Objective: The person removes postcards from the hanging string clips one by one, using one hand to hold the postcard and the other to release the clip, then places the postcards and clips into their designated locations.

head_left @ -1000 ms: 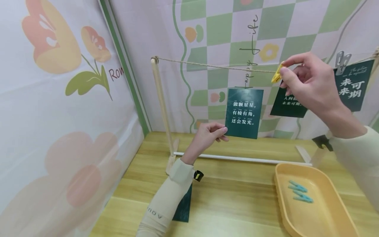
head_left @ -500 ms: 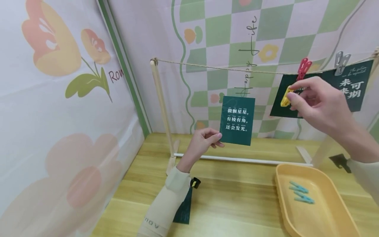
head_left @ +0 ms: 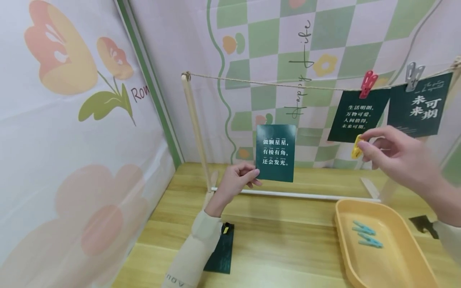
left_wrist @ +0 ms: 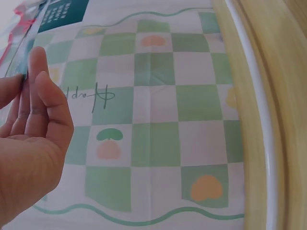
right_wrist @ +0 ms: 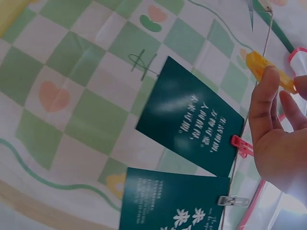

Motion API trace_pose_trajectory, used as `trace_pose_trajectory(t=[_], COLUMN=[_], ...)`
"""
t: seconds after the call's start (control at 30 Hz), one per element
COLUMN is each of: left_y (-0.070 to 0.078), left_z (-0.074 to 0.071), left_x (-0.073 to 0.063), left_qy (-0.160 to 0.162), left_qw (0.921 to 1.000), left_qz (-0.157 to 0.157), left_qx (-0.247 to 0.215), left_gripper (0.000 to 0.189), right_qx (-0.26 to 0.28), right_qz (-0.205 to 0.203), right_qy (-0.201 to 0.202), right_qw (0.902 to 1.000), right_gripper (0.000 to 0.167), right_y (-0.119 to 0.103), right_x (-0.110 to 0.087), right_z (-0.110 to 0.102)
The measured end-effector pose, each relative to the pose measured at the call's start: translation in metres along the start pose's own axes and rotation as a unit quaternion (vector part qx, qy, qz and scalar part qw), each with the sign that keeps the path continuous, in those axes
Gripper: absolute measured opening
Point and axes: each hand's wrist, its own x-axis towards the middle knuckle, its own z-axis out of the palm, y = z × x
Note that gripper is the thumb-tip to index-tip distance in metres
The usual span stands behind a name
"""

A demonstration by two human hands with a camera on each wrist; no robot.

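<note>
My left hand [head_left: 235, 182] pinches a dark green card [head_left: 275, 153] with white writing by its lower left edge, held upright below the twine [head_left: 266, 83]. My right hand [head_left: 403, 160] pinches a yellow clothespin [head_left: 357, 147] between thumb and fingers, lower than the twine and apart from it. Beside that hand, a second green card [head_left: 356, 114] hangs from the twine by a red clothespin [head_left: 368, 84]. Further right, a grey clothespin [head_left: 414, 76] holds another green card [head_left: 419, 106]. In the left wrist view, little of the held card shows past the fingers.
A wooden post [head_left: 196, 132] carries the twine's left end; a white rod [head_left: 295, 195] runs along the base. At the front right, an orange tray [head_left: 340, 236] holds blue clothespins [head_left: 369, 234]. Another dark card [head_left: 224, 252] lies on the table, partly behind the left sleeve.
My right hand has come down from the twine with the yellow clothespin, uncovering the red clothespin and its card. My left hand has moved its card down and to the left.
</note>
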Motion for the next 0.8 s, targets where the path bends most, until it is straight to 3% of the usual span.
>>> trace_pose_trajectory(t=[0.3, 0.5, 0.8], left_y=[-0.006, -0.014, -0.029], left_z=[-0.008, -0.018, -0.027], left_x=[-0.008, -0.015, -0.038], left_qy=[-0.005, -0.008, -0.021], left_qw=[0.999, 0.9976, 0.9949], left_qz=[-0.044, -0.066, -0.054], left_qx=[0.005, 0.019, 0.083], left_gripper=[0.023, 0.022, 0.022], right_qx=[-0.021, -0.028, -0.01], right_qz=[0.088, 0.096, 0.082], right_qy=[-0.051, -0.109, -0.17], right_qw=[0.9946, 0.9889, 0.982], right_gripper=[0.022, 0.021, 0.015], right_y=[0.028, 0.043, 0.065], right_x=[-0.025, -0.039, -0.067], right_z=[-0.002, 0.008, 0.037])
